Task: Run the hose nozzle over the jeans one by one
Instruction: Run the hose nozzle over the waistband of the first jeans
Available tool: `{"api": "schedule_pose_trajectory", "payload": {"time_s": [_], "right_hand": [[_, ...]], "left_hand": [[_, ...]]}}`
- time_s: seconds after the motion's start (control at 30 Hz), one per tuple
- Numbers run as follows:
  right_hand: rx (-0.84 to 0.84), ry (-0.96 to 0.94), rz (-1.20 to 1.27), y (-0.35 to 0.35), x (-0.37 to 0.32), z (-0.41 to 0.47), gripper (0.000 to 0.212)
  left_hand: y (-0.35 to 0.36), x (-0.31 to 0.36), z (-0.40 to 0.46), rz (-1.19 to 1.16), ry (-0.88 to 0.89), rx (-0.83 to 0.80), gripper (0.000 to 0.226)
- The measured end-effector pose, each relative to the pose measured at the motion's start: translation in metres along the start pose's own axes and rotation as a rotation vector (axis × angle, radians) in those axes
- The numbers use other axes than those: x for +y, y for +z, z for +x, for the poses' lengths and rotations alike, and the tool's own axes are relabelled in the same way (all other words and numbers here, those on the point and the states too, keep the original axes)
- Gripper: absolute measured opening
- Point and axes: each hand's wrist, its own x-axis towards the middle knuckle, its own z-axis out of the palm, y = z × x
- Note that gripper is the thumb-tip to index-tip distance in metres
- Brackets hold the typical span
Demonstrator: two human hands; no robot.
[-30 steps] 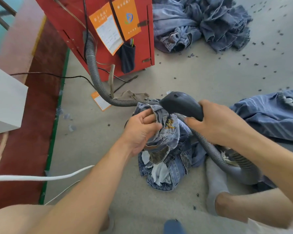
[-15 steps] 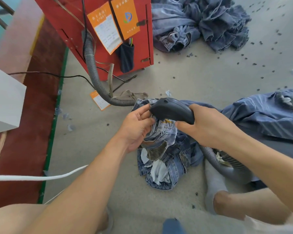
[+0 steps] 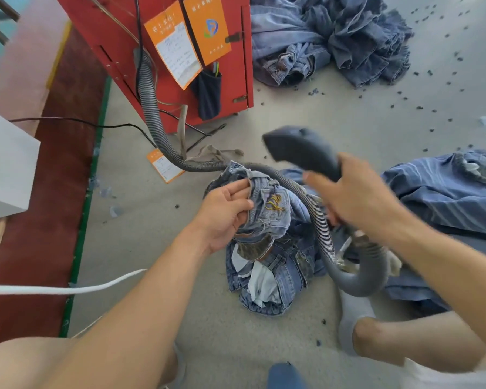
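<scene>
Gripping a bunched fold of the jeans (image 3: 267,220), the left hand (image 3: 225,217) has its fingers curled into the denim beside a patch of yellow stitching; the rest of the garment hangs in a heap onto the concrete floor (image 3: 152,234), pale pocket lining showing. The right hand (image 3: 357,197) is closed round the handle of the dark hose nozzle (image 3: 300,150), which is held clear of the fabric, above and just right of the left hand, its head blurred. The ribbed grey hose (image 3: 323,228) loops from below the right hand, passes over the held jeans and runs left and up to the red cabinet (image 3: 118,37). A socked foot (image 3: 351,313) rests just beside the hose loop. A white cord (image 3: 68,289) crosses the lower left. To the right lies a flattened blue garment (image 3: 443,192). On the cabinet face hang two orange tags (image 3: 188,37) and a dark pouch (image 3: 209,94) with pens, or something like them, standing in it. Beyond the cabinet, a pile of jeans (image 3: 334,37) lies on the floor, well apart from both hands, with dark specks scattered to its right
</scene>
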Motion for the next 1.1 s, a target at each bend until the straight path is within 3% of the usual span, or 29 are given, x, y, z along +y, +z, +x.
{"api": "schedule_pose_trajectory", "payload": {"time_s": [0.1, 0.3, 0.5, 0.63, 0.73, 0.87, 0.97, 1.1], "right_hand": [[0.009, 0.037, 0.022, -0.044, -0.003, 0.013, 0.029], [-0.292, -0.049, -0.331, -0.017, -0.001, -0.001, 0.017], [-0.078, -0.029, -0.343, 0.000, -0.010, 0.014, 0.025], [-0.058, -0.005, -0.242, -0.024, -0.010, 0.004, 0.025], [-0.079, -0.025, -0.173, -0.031, -0.013, -0.004, 0.022], [-0.155, -0.048, -0.292, -0.029, -0.009, -0.010, 0.019], [-0.174, -0.059, -0.354, -0.024, -0.003, -0.017, 0.014], [-0.193, -0.102, -0.489, -0.023, 0.008, -0.024, 0.023]], "left_hand": [[0.000, 0.000, -0.004, -0.029, 0.009, 0.023, 0.054], [0.001, 0.003, -0.006, -0.057, -0.020, -0.015, 0.056], [0.004, -0.002, -0.007, -0.076, -0.042, -0.092, 0.051], [-0.002, 0.001, 0.000, -0.095, -0.062, 0.070, 0.028], [-0.008, -0.006, 0.001, 0.023, -0.168, 0.178, 0.018], [-0.010, -0.008, 0.001, 0.280, -0.125, 0.165, 0.016], [-0.009, -0.002, 0.001, 0.192, -0.148, 0.171, 0.022], [-0.003, 0.006, 0.004, 0.009, -0.171, 0.189, 0.027]]}}
